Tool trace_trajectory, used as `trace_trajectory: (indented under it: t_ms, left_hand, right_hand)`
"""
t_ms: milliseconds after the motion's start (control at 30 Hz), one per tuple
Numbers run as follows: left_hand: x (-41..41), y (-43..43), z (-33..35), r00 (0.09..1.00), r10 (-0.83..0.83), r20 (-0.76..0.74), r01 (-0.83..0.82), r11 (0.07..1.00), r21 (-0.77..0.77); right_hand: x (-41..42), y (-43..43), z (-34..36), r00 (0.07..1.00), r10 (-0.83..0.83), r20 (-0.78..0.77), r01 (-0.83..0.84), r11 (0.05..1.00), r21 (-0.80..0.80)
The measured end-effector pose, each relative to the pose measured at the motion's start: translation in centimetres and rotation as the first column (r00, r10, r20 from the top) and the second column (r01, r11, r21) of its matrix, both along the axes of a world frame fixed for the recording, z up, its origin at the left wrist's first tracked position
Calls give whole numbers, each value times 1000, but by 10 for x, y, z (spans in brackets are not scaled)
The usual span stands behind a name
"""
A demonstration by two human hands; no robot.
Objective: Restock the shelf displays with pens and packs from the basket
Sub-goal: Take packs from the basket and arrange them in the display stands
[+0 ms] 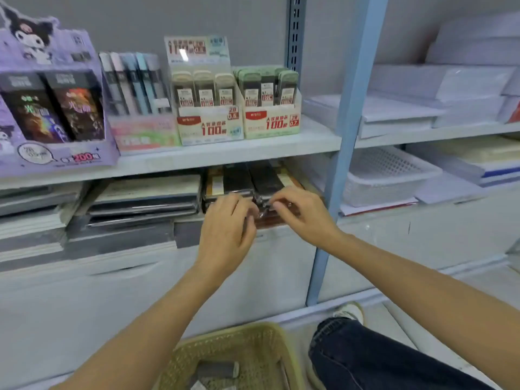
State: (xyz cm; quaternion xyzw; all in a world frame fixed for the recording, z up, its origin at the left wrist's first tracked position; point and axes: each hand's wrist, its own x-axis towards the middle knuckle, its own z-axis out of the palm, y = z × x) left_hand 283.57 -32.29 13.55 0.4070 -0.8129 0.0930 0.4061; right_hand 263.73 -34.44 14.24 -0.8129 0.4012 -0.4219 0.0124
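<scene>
Both hands are up at the front of the lower shelf (157,164), seen from the head camera looking down past the forearms. The dark packs (239,180) lie there in a flat stack, side by side, wrapped in shiny film, with notebooks piled just beside them on the left.

The right hand (298,212) has its fingers (277,205) bent in and pinching the crinkled film at the front end of the dark packs. The left hand (229,220) has its fingers curled against the same front edge. Its fingertips are hidden behind the back of the hand, so I cannot tell whether it grips or only steadies.

The basket (242,332) sits on the floor below, between the person's arms, with a grey pack (218,368) lying inside and other bits too cut off to name. The display boxes (209,108) on the shelf above stand upright and look well filled.

To my eye these packs will be light but stiff along their length, and the film slippery. A pinch on the loose wrap could tear it or slide off. Taking them by the long sides, thumb on top and fingers beneath, would square them to the stack better.
</scene>
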Motion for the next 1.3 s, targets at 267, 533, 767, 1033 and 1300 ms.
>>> trace_trajectory:
  t_ms: [267,533,767,1033,1300]
  left_hand:
    - [48,54,-231,970,-53,239,-156,617,771]
    - [107,84,-343,805,-276,526,-361,476,802]
    - [114,82,-369,759,-236,607,-424,528,736]
    - [116,77,-345,986,161,33,-83,320,944]
    - [128,86,-319,899,381,-217,145,208,967]
  right_hand:
    - [12,45,-243,940,101,-326,147,743,653]
    - [13,87,-338,965,49,-258,153,693,704]
    - [17,84,-343,977,-15,-215,165,690,704]
    - [62,77,-336,977,119,-175,38,716,697]
    - [128,62,-380,847,264,-461,208,634,745]
